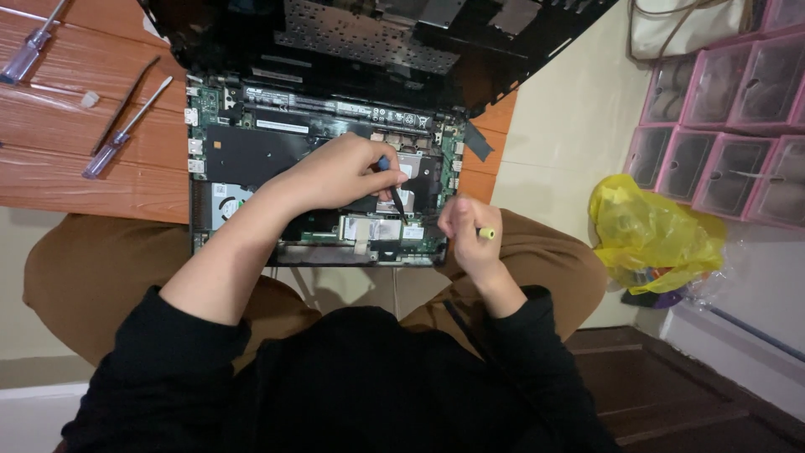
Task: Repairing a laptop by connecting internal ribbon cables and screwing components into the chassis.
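An opened laptop (251,151) lies on a reddish wooden table, its circuit board and black parts exposed. My left hand (340,172) rests over the middle of the board and is closed on a thin dark tool with a blue end (390,180) that points down at the board. My right hand (468,233) hovers at the laptop's front right corner, fingers curled around a small tool with a yellow end (486,233). Both forearms wear black sleeves.
Two clear-handled screwdrivers (126,126) (29,50) and a dark thin tool (126,102) lie on the table at left. A yellow plastic bag (650,235) sits on the floor at right, beside pink drawer units (721,126). My knees in brown trousers are under the table edge.
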